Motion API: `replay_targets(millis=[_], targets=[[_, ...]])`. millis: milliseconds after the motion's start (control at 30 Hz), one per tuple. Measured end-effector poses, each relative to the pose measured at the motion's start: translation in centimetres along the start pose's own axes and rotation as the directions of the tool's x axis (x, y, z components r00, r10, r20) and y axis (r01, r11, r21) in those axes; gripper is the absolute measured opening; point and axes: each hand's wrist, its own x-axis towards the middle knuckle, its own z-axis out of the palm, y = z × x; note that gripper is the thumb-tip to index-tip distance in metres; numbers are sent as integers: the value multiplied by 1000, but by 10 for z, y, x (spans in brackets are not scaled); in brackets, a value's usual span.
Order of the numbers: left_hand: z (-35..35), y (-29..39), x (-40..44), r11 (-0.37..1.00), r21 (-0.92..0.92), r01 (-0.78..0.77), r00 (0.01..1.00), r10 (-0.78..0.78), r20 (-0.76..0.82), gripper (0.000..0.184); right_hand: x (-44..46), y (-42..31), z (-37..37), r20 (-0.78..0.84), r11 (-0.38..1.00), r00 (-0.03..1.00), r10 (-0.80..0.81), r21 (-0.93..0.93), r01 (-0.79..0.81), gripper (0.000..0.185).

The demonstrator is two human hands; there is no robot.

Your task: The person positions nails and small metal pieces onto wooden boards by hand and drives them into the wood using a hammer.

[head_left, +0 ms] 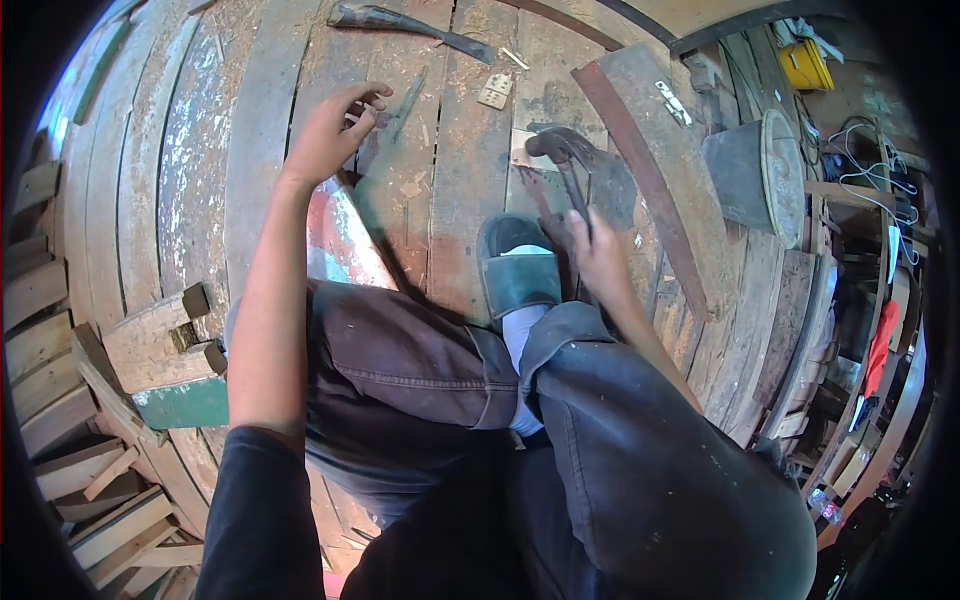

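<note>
My right hand (597,250) is wrapped round the handle of a claw hammer (563,148), whose dark head is raised over the plank floor beyond my sandalled foot (518,262). My left hand (338,128) hovers above the boards at upper left, fingers curled and apart, with nothing seen between them. A thin greenish strip (408,104) lies just right of it. Farther up are a small pale plate with holes (495,90) and a dark long tool (410,24). A painted red and white board (345,235) shows under my left forearm.
At the right stand a grey bucket (755,178) and a curved rusty metal strip (645,175). A yellow container (805,65) is at upper right. Stacked wood pieces (60,400) line the left edge, near a notched wood block (165,340).
</note>
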Motion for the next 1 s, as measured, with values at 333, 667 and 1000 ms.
replay_targets(millis=[333,667,1000], targets=[[2,3,5,996,36,-80,995,83,-63,31,48,-73,-121,573,389,789,-219,-691,610,10],[1,5,2,1000,-7,-31,999,31,-39,32,61,-151,-76,622,334,751,-221,-675,657,11],[3,6,2,1000,-8,-23,999,23,-45,32,80,-139,-74,655,261,732,-187,-685,680,14]])
